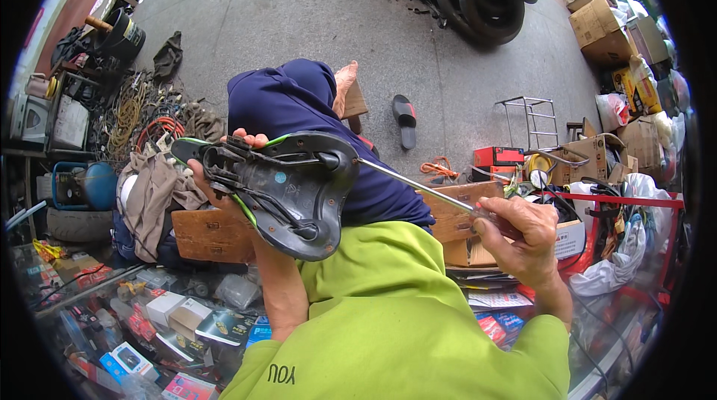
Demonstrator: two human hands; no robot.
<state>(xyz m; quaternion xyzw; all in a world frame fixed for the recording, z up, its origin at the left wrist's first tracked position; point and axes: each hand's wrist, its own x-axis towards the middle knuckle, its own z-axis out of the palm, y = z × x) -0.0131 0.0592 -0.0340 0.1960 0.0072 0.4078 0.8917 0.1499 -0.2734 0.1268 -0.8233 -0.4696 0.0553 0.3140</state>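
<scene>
Head view, 1 frame; person seated, lime-green shirt and dark blue trousers in the lower centre.

Left hand (224, 176): closed around a bicycle saddle (287, 191), gripping it from behind at the rail end; fingertips show over the upper edge near the clamp hardware; the saddle is held upside down, black underside and metal rails facing the camera, a green trim line along its edge; it sits above the lap, in front of the left knee, nose end pointing to the person's left.

Right hand (523, 236): closed in a fist around the handle of a long screwdriver (418, 187); the thin metal shaft runs up and left from the fist to the rear rim of the saddle, where its tip touches or enters the underside; exact contact point cannot be told.

Surroundings: wooden bench (213, 236) under the person, its edge showing left of the thigh; 1 black sandal (405, 120) lying on the concrete floor beyond the knees; red tool case (498, 157) to the right, near cardboard boxes (597, 23); glass display counter (149, 318) with small packaged goods at lower left; black tyre (489, 4) of a parked scooter at the top; tangled cables and rags at the left.
</scene>
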